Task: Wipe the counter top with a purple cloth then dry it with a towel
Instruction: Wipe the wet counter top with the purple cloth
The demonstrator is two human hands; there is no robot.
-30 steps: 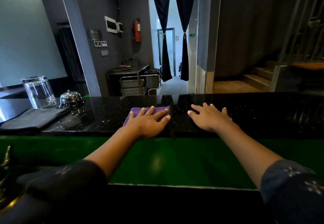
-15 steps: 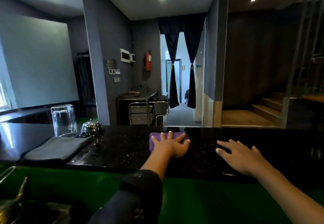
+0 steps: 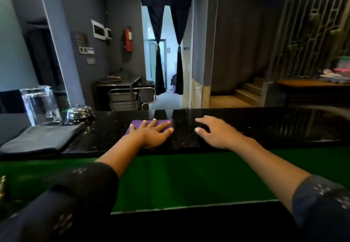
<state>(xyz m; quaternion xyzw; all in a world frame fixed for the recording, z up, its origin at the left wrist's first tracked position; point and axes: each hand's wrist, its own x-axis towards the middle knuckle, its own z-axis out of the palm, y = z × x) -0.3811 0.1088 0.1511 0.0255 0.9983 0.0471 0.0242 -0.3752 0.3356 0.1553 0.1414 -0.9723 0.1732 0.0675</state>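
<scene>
Black speckled counter [image 3: 265, 128] across mid-frame, glossy, with a green panel [image 3: 189, 175] below its near edge.

Left hand [image 3: 151, 134] flat on purple cloth [image 3: 138, 123], palm down, fingers spread and pointing toward 1 o'clock. No grasp: hand open, pressing cloth to counter. Cloth near counter centre, mostly covered; purple showing past fingertips at 12 o'clock and beside thumb side at 10 o'clock.

Right hand [image 3: 216, 134] just beside, at 3 o'clock from left hand, apart from cloth. Open, holding nothing; fingers extended toward 11 o'clock. Palm looks slightly raised, fingertips at or near the stone; contact unclear.

Grey towel [image 3: 39, 140] folded flat on counter, at 9 o'clock from cloth, well apart. Untouched by either hand.

Glass [image 3: 39, 105] standing at 12 o'clock from towel, just behind it. Metal bell [image 3: 79, 112] at 3 o'clock from glass, just beside it, near towel's far corner. Wet-looking glints on counter between bell and cloth.

Dark patterned sleeves on both forearms, pushed back from wrists.

Background at 12 o'clock: doorway with dark curtains [image 3: 166, 42] tied back. Fire extinguisher [image 3: 128, 38] on wall at 11 o'clock. Metal cart [image 3: 130, 97] below it. Wooden steps [image 3: 248, 92] at 2 o'clock.
</scene>
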